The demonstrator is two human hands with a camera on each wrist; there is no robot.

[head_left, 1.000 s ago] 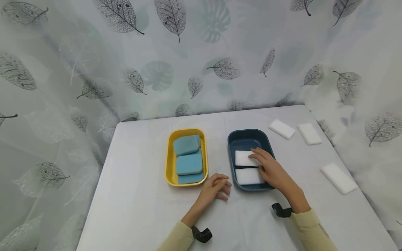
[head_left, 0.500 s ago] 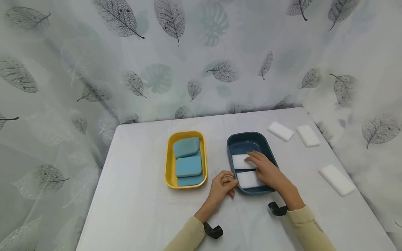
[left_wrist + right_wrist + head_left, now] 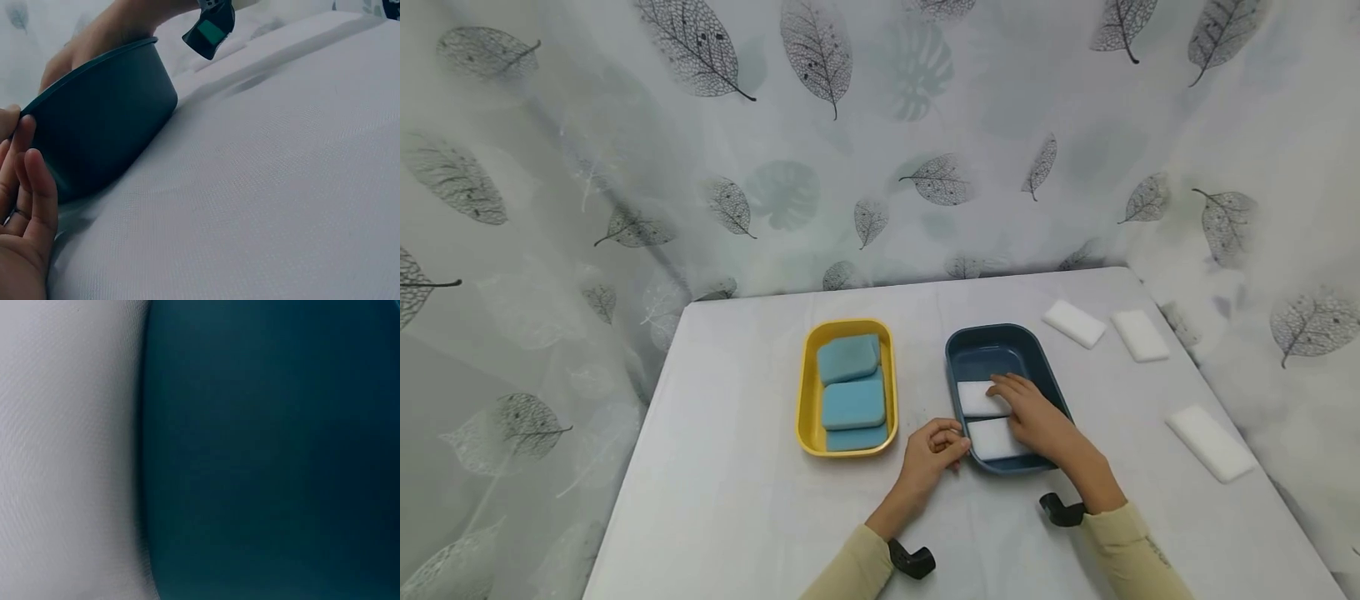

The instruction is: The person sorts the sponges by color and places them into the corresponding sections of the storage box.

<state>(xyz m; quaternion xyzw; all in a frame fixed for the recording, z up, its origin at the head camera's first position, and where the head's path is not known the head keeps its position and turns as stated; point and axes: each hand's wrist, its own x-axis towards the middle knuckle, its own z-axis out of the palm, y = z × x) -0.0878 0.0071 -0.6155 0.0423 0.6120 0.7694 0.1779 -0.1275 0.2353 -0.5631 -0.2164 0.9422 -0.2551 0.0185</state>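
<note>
A dark blue tray (image 3: pixel 992 360) holds two white sponges lying side by side, the upper sponge (image 3: pixel 973 400) and the lower sponge (image 3: pixel 996 440). My right hand (image 3: pixel 1045 423) reaches over the tray's right wall, fingers and thumb spanning the upper sponge's right part and gripping it across its width. The hand covers the right ends of the sponges. With thumb and forefinger my left hand (image 3: pixel 928 457) pinches the tray's rim at its near left; the left wrist view shows these fingertips (image 3: pixel 24 128) on the wall (image 3: pixel 106 119). Only tray wall and cloth appear in the right wrist view.
Left of the blue tray stands a yellow tray (image 3: pixel 805 417) with several blue sponges (image 3: pixel 853 405) stacked unevenly. Three loose white sponges lie on the right: one at the back (image 3: pixel 1074 323), one beside it (image 3: pixel 1140 336), one nearer (image 3: pixel 1210 443). A leaf-print curtain (image 3: pixel 820 200) surrounds the white-covered table.
My left hand has moved right from beside the yellow tray to the blue tray's rim and pinched it. My right hand stays at the white sponges.
</note>
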